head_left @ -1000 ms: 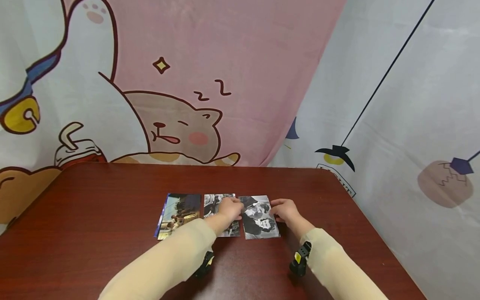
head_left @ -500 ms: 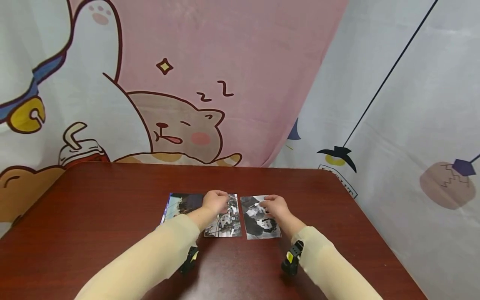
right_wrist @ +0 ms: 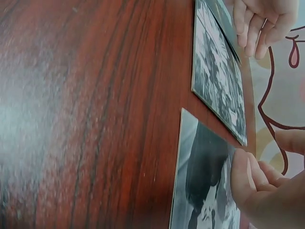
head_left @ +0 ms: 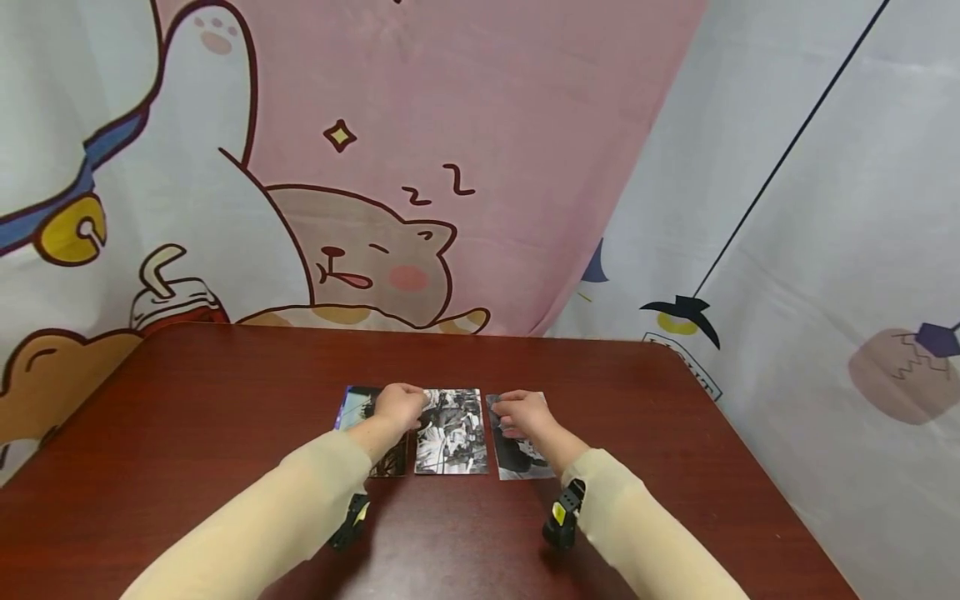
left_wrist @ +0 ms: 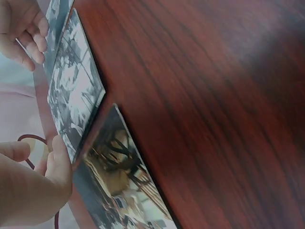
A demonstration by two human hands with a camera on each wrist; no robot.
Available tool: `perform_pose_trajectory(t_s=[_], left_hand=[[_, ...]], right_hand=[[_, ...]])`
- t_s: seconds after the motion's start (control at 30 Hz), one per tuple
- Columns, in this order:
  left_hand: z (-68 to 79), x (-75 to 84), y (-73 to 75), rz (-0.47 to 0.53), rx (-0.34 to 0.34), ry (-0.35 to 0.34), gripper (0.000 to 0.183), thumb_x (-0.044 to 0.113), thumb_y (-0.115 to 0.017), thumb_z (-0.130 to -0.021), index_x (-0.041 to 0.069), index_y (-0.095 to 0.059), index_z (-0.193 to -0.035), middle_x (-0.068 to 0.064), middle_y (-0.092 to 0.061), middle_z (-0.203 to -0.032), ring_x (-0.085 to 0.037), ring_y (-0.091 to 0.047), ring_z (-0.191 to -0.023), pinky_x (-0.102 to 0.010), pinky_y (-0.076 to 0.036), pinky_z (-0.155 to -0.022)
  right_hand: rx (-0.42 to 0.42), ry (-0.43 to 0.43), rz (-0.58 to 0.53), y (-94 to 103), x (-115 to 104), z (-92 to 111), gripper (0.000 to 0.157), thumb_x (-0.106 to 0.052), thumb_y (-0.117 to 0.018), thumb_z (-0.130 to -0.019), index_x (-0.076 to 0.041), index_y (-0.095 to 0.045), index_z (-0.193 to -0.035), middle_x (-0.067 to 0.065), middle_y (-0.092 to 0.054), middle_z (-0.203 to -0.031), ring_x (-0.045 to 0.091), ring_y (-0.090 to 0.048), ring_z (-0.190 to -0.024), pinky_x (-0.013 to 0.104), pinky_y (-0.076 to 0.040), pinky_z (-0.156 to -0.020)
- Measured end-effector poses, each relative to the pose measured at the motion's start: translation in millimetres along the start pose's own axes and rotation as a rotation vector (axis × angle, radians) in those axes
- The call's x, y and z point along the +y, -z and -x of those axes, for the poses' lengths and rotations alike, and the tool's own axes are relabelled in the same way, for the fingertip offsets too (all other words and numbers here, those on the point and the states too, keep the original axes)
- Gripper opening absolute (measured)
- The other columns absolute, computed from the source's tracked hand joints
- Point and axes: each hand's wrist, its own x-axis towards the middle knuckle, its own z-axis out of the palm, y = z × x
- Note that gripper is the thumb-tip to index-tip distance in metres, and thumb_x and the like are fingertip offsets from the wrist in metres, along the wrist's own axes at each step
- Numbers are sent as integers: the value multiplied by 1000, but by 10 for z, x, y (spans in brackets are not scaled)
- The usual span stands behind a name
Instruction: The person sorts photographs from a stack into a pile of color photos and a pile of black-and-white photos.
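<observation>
Three postcard-like photo stacks lie side by side on the table: a colour photo stack [head_left: 390, 458] at left, a black-and-white crowd photo stack [head_left: 453, 437] in the middle, and a black-and-white photo stack [head_left: 517, 458] at right. My left hand [head_left: 397, 407] is over the seam of the left and middle stacks, partly hiding the colour one. In the left wrist view that hand [left_wrist: 35, 183] has its fingers loosely bent near the crowd photo's edge, holding nothing. My right hand [head_left: 522, 412] covers the upper part of the right stack, fingertips close to its left edge, gripping nothing.
The dark red-brown wooden table [head_left: 247, 375] extends around the stacks. Behind it hangs a curtain [head_left: 525, 167] printed with a sleeping cartoon cat. Dark wrist cameras are strapped at both sleeves. A light reflection shows on the table in the right wrist view.
My left hand has slid left from the middle stack's right edge to its left edge. My right hand has moved left across the right stack. The view has shifted slightly.
</observation>
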Motion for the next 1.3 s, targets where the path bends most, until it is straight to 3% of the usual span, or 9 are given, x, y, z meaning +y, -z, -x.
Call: perform_pose_trajectory(t_s=[0.1, 0.23, 0.57, 0.97, 1.3], left_hand=[[0, -28, 22, -6, 5, -5, 36, 7, -47, -85, -8, -58, -116, -25, -60, -112, -33, -62, -101, -35, -58, -79], [1, -50, 38, 2, 1, -16, 33, 7, -49, -86, -11, -59, -112, -27, -60, -110, -33, -61, -98, -35, -58, -77], [29, -72, 54, -14, -71, -2, 38, 9, -45, -94, -12, -51, -124, -30, -51, -128, -41, -54, -116, -39, -55, -87], [1, -109, 14, 8, -52, 7, 37, 9, -46, -93, -11, -52, -124, -29, -54, -125, -39, -55, -113, -35, -58, -79], [23, -95, 34, -24, -42, -1, 36, 10, -46, -93, -9, -55, -122, -26, -52, -129, -39, -52, -117, -35, -58, -77]], right_hand=[[-28, 3, -18, -46, 2, -18, 42, -9, -55, -89, 9, -48, -127, 28, -57, -120, 35, -61, -102, 41, -57, -78], [-49, 3, -41, -86, 5, -53, 42, -10, -55, -89, 10, -48, -126, 28, -59, -116, 30, -64, -94, 40, -58, -76], [-69, -25, -46, -117, -15, -39, 43, -10, -54, -91, 10, -46, -127, 28, -59, -118, 25, -66, -89, 39, -58, -77], [-82, -43, -49, -130, 1, -38, 41, -12, -53, -92, 9, -47, -127, 27, -59, -119, 22, -66, -87, 36, -58, -75], [-108, -31, -48, -125, -22, -3, 43, -13, -52, -92, 8, -45, -129, 28, -57, -121, 32, -64, -98, 37, -58, -76]])
